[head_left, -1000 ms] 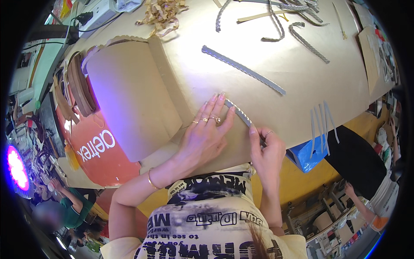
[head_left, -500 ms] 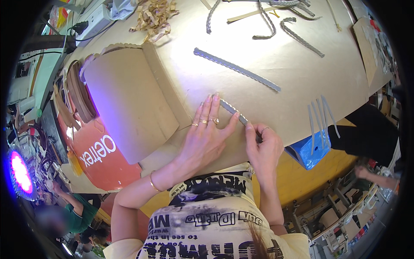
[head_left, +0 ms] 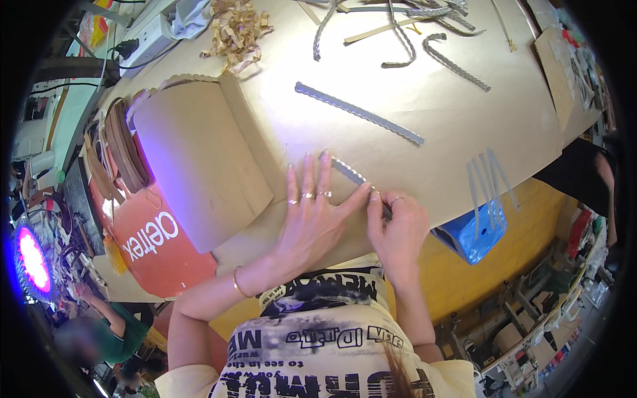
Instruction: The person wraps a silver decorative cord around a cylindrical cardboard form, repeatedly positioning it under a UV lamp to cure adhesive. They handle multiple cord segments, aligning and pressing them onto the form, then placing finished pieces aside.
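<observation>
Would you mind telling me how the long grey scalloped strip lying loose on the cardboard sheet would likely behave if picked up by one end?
The grey scalloped strip looks thin and narrow, so probably light. Similar strips farther back lie curled, suggesting it would droop rather than stay stiff. Lying flat, it seems unlikely to roll.

Hidden, cropped and blurred parts at the work table

The near end of the grey scalloped strip [head_left: 352,174] disappears under the right hand [head_left: 398,229], so its full length cannot be told; the left hand [head_left: 312,215] covers the sheet beneath its palm. The table [head_left: 464,126] has its far edge and right corner cut off by the dark fisheye rim (the curled strips [head_left: 411,26] there run out of view). A person [head_left: 99,331] at the lower left is blurred, and the clutter at lower right is too small to identify.
</observation>
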Demonstrator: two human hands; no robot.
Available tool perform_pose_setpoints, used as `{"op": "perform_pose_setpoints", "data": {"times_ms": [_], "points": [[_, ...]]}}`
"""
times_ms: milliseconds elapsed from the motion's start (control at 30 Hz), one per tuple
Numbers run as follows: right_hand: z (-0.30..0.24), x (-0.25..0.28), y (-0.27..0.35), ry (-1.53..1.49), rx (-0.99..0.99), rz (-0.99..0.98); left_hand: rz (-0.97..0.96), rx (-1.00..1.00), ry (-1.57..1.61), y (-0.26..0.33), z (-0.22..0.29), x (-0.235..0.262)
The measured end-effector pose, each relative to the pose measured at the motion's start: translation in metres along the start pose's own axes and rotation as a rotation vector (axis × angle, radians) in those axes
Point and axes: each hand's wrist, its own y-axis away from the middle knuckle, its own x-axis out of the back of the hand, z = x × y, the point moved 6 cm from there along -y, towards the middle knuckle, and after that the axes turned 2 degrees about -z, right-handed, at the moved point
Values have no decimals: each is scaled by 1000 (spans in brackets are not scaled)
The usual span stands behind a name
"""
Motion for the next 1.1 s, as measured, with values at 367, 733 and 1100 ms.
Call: {"op": "perform_pose_setpoints", "data": {"times_ms": [367,733,1100], "points": [[-26,-3,-23,240,345,-56,-47,30,149,14,6,-14],[9,16,-13,68,110,-100,-48,20,51,9,8,-14],[10,9,-12,75,55,-108,-75,53,148,7,12,-12]]}}
